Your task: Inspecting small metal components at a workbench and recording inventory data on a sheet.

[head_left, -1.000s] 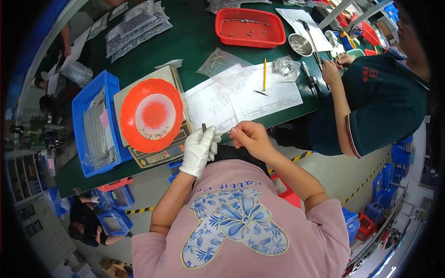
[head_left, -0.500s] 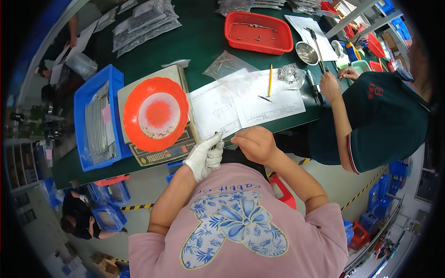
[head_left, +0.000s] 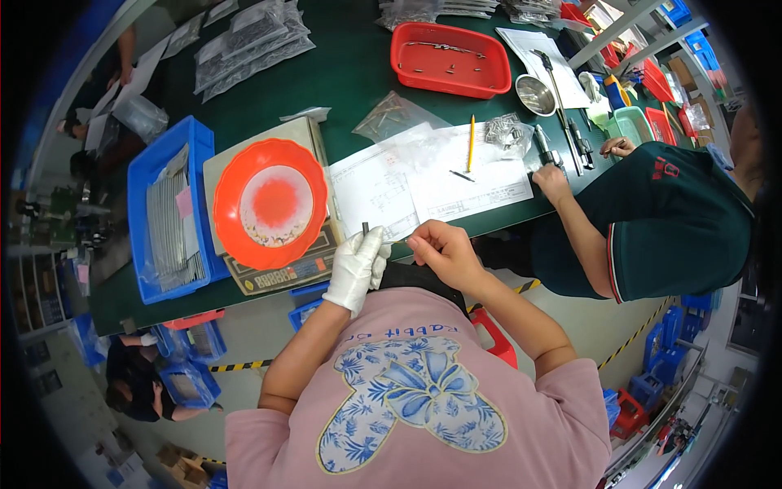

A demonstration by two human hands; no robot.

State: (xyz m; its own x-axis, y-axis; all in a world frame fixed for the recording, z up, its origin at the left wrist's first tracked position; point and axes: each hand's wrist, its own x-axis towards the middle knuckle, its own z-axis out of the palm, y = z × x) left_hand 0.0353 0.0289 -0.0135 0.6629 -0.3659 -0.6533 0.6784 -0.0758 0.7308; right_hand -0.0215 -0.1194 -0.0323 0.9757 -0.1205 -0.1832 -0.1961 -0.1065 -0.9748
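The gloved left hand [head_left: 353,269] is holding a small dark pin [head_left: 366,229], its tip poking up above the fingers beside the drawing sheet [head_left: 371,196]. The bare right hand [head_left: 445,253] is curling narrowly nearby (whether it is gripping anything, I cannot tell). The pin is probably weighing little, staying stiff and, if smooth, risking a slip against fabric; pinching its shaft is seeming surest.
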